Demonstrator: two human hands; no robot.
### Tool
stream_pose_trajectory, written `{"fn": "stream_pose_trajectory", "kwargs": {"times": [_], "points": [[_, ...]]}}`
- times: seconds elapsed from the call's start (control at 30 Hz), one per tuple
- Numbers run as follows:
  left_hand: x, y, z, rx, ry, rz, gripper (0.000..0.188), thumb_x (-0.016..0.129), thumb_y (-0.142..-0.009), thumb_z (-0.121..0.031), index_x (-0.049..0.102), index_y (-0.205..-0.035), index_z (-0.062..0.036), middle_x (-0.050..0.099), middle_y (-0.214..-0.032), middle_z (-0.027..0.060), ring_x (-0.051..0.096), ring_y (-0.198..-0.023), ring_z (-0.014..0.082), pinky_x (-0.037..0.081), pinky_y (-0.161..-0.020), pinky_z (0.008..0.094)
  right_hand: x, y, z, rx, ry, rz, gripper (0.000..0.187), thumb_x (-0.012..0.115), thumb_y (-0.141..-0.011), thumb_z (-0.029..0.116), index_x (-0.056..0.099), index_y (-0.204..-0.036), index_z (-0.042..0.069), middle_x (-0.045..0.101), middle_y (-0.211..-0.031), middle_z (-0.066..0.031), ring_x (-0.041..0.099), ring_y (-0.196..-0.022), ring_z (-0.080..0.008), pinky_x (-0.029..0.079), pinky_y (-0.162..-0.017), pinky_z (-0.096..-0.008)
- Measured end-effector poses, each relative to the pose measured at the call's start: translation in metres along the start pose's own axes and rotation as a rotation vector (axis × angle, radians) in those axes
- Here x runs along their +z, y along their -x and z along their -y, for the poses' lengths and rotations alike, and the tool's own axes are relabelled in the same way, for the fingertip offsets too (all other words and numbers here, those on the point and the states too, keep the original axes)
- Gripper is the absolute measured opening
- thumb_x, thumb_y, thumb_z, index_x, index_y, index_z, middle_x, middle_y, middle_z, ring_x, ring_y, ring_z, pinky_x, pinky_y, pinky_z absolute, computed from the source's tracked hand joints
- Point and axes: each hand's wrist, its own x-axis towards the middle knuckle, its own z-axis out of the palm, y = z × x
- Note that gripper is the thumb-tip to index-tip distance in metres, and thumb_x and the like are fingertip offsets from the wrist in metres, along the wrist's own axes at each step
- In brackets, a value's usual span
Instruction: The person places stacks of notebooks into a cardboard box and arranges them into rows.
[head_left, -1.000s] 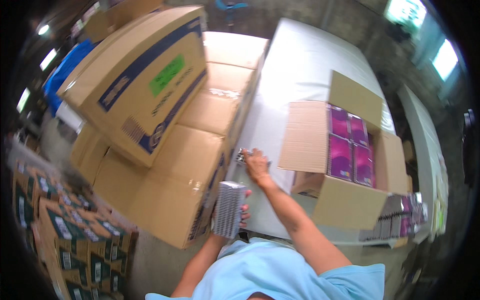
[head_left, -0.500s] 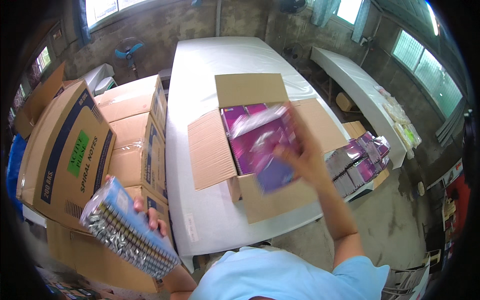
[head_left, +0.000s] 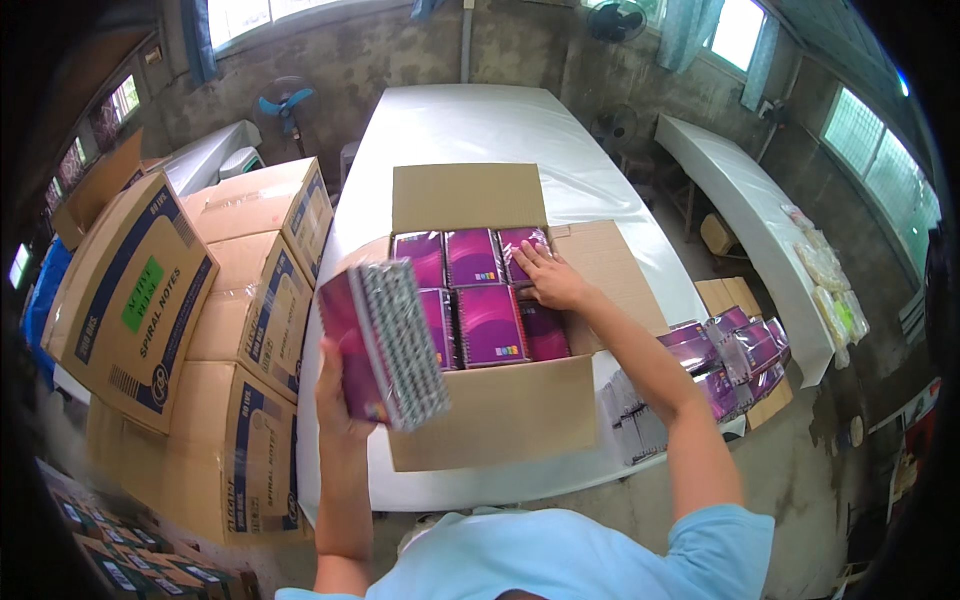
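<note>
An open cardboard box (head_left: 495, 415) on the white-covered table holds bundles of purple spiral notebooks (head_left: 492, 322) in rows. At its far right corner my right hand (head_left: 550, 272) presses on a purple bundle, fingers stretched out and holding nothing. My left hand (head_left: 337, 395) grips a thick stack of spiral notebooks (head_left: 385, 345) by its left side. This stack is tilted over the box's left edge, wire spines turned right, and hides part of the left row.
Closed cartons (head_left: 250, 290) are piled left of the table (head_left: 460, 130). To the right, more wrapped purple notebooks (head_left: 720, 365) lie by the table's edge. A second long table (head_left: 740, 200) carries clear plastic bags (head_left: 825, 290). A fan (head_left: 288, 105) stands at the back.
My left hand has brought its stack from beside the cartons up and right to the box. My right hand has let go of a purple bundle and now lies flat on those inside.
</note>
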Motion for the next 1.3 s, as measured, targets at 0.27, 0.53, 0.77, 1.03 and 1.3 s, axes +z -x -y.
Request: {"fn": "stream_pose_trajectory", "kwargs": {"times": [0.27, 0.53, 0.77, 1.03, 1.3], "points": [[0.075, -0.075, 0.105, 0.118, -0.662, 0.075, 0.069, 0.034, -0.097, -0.058, 0.035, -0.146, -0.0087, 0.039, -0.146, 0.0146, 0.035, -0.136, 0.0251, 0.027, -0.114, 0.0432, -0.154, 0.105, 0.096, -0.225, -1.382, -0.623, 0.071, 0.067, -0.088, 0.023, 0.033, -0.149, 0.007, 0.038, -0.149, -0.0142, 0.046, -0.129, -0.0191, 0.04, -0.104, -0.0299], [0.019, -0.063, 0.07, -0.18, -2.284, 0.621, 0.061, 0.034, -0.095, -0.062, 0.033, -0.148, -0.0305, 0.024, -0.158, 0.001, 0.02, -0.146, 0.0237, 0.011, -0.117, 0.0556, -0.078, 0.114, 0.025, 0.242, -0.535, -0.124, 0.058, 0.058, -0.094, 0.024, 0.037, -0.148, 0.017, 0.033, -0.151, -0.0199, 0.035, -0.138, -0.0353, 0.031, -0.111, -0.0442], [0.005, -0.051, 0.069, -0.017, -2.336, 0.601, 0.061, 0.035, -0.097, -0.056, 0.026, -0.151, -0.0293, 0.027, -0.156, 0.0019, 0.023, -0.145, 0.0239, 0.012, -0.117, 0.0551, -0.023, 0.101, 0.078, 0.073, -0.218, -0.096, 0.054, 0.03, -0.101, 0.046, 0.032, -0.15, 0.023, 0.023, -0.157, -0.0113, 0.018, -0.145, -0.038, 0.012, -0.115, -0.057], [-0.067, 0.066, 0.011, 0.722, -1.724, -0.154, 0.018, 0.066, -0.08, 0.005, 0.06, -0.096, -0.0008, 0.065, -0.088, 0.0112, 0.061, -0.075, 0.0246, 0.048, -0.07, 0.0353, -0.023, 0.185, 0.069, 0.204, -0.675, -0.82, 0.015, 0.057, -0.088, -0.001, 0.064, -0.1, 0.004, 0.067, -0.098, -0.0111, 0.063, -0.093, -0.03, 0.047, -0.086, -0.0402], [-0.113, 0.049, 0.045, 0.2, -1.438, -0.199, 0.098, 0.085, -0.062, -0.022, 0.032, -0.141, 0.0038, 0.038, -0.141, 0.0228, 0.036, -0.133, 0.0339, 0.026, -0.114, 0.0417, -0.016, 0.208, 0.118, 0.104, -0.562, -0.894, 0.057, 0.069, -0.081, 0.033, 0.053, -0.129, 0.007, 0.052, -0.128, -0.018, 0.043, -0.126, -0.0383, 0.027, -0.106, -0.0525]]}}
